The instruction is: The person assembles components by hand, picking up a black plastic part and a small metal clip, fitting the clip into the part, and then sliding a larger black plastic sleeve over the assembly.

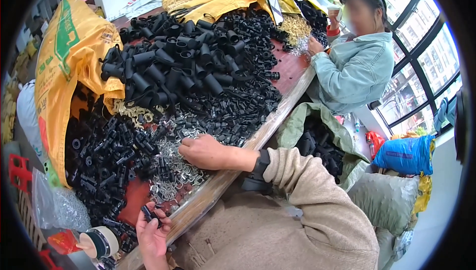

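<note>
My left hand, at the table's near edge, grips a small black plastic part between thumb and fingers. My right hand is down on a heap of small silver metal hooks, its fingers curled together. Whatever they pinch is hidden. Left of the hooks spreads a pile of small black plastic fittings. Beyond my right hand lie more little black pieces. Farther back is a large mound of black tubes with straps.
Yellow woven sacks stand left and behind the piles. A co-worker in a light blue jacket sits at the far right, one hand at small pieces. A green sack of black parts stands beside the table; a lidded jar is near left.
</note>
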Tool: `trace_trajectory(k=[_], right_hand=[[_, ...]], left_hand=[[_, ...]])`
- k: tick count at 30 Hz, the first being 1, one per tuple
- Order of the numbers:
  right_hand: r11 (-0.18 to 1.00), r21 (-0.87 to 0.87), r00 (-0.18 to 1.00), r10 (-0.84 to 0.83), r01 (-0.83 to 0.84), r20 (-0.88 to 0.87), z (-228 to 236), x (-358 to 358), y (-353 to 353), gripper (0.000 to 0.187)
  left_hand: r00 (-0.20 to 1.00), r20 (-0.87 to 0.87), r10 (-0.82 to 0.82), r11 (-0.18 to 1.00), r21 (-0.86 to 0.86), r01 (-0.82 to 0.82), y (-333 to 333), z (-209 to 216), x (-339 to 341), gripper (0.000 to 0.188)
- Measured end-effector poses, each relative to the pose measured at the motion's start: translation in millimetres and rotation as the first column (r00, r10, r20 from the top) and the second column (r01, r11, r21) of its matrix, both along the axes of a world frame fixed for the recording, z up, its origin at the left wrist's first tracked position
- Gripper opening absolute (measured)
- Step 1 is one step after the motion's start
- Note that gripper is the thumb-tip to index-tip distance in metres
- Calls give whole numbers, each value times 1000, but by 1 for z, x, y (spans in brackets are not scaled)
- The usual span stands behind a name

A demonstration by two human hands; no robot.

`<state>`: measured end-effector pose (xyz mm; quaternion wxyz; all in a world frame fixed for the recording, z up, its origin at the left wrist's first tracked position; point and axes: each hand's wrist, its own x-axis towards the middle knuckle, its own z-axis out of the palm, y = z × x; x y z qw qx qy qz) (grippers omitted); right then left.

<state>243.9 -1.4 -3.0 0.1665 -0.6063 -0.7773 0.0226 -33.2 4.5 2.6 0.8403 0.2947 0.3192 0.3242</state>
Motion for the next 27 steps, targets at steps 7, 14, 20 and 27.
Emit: trace_trajectory(k=[7, 14, 20, 27], right_hand=[[996, -58, 974, -77, 67, -212, -4, -2, 3, 10], [999, -2, 813, 26, -33, -582, 12, -12, 2, 14], [972, -153, 590, -19, -178, -807, 21, -41, -10, 18], [933, -212, 412, -77, -292, -908, 22, -58, -13, 17]], left_hand=[[998, 38, 45, 988, -152, -39, -1, 17, 13, 40], [991, -132, 3, 999, 41, 2, 1, 4, 21, 29], [947, -318, 45, 941, 332, 67, 1, 13, 53, 18], [874, -460, 157, 843, 524, 125, 5, 5, 51, 14]])
